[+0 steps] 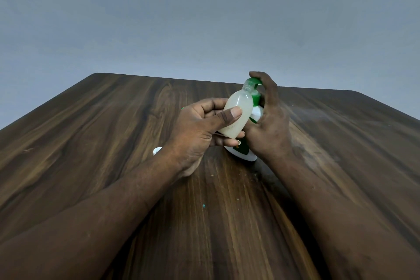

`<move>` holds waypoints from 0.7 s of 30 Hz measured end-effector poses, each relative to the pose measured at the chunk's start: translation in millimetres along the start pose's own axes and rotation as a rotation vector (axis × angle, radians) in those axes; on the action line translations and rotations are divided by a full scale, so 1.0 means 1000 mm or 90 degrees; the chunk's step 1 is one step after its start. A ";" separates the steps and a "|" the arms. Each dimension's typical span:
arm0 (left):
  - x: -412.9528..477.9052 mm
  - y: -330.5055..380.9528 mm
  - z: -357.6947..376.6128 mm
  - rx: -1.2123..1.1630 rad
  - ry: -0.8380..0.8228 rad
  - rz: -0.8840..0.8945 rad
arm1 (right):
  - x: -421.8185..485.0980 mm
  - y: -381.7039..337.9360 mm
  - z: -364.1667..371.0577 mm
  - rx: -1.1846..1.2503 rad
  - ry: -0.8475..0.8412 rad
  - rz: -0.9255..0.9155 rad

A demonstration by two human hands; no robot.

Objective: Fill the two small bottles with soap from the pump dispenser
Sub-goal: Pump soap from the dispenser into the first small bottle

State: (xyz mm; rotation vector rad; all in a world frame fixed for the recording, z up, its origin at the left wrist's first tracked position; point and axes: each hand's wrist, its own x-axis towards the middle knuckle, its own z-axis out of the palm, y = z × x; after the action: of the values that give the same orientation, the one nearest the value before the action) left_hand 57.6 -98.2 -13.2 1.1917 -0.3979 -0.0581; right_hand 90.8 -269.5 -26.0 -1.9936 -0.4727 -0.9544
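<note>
Progress is judged to be partway. One small bottle (237,116) is held tilted above the table (113,143) in the left hand (197,129), with the thumb pressed across its front and the fingers curled beneath its base. Its open neck is set against the spout of the green pump head (253,80). The pump dispenser (258,112) stands on the table just behind, gripped round its body by the right hand (270,125), forefinger hooked over the pump head — a pressing position, though no stream of soap can be made out. The bottle's body looks cloudy and pale nearly to the shoulder, so this fill is taken as close to done, but the translucent wall leaves the level uncertain. The second bottle is not identified: a small white object (157,150) lies at the left wrist, mostly hidden, and a green sliver (182,108) shows behind the left hand — neither can be named. Left to do, by this reading: topping off and the other bottle.
</note>
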 end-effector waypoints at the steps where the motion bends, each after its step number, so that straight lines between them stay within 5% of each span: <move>1: 0.000 -0.001 0.000 0.003 -0.001 -0.003 | 0.000 0.000 0.000 -0.002 0.003 0.002; 21: -0.001 -0.003 -0.001 0.011 -0.008 -0.008 | -0.001 0.000 0.000 0.000 -0.005 0.023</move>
State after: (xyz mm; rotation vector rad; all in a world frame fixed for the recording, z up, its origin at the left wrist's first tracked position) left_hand 57.7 -98.0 -16.6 1.2116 -0.4026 -0.0722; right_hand 90.1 -269.5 -26.4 -1.9992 -0.4393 -0.9245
